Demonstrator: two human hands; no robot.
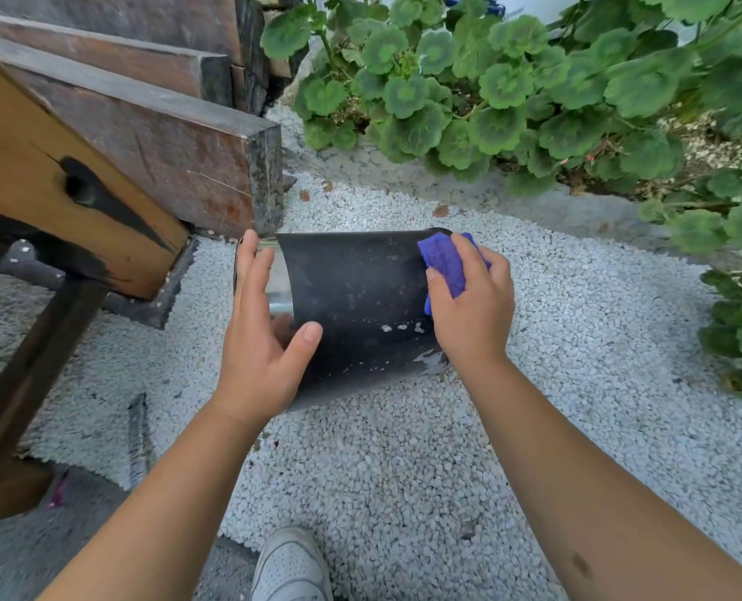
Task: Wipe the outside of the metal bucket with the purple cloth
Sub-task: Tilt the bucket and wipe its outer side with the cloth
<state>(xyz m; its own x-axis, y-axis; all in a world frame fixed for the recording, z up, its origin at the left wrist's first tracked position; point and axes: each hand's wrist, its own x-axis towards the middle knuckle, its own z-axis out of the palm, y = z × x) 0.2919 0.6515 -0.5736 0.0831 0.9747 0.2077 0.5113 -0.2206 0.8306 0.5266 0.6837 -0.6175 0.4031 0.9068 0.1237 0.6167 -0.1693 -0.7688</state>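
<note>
Metal bucket (pixel 356 305): matt black outer wall, dusty, pale scuffs and chipped flecks low down; bright, mirror-like metal at the open end. Purple cloth (pixel 447 260): soft, fuzzy microfibre nap. Gravel (pixel 403 470): coarse white chips, rough. Wooden beams (pixel 152 136): weathered, rough, cracked grain; 1 paler plank (pixel 35 167) smoother, with dark knot.

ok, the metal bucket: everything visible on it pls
The metal bucket is held on its side above white gravel, its open, shiny-walled mouth toward the left hand. The outside is dark and matt, with brownish stains and pale specks or chips near its lower right end. The left hand grips the rim, fingers over the mouth, thumb on the outer wall. The right hand presses the purple cloth against the far right end. No handle is visible.
</note>
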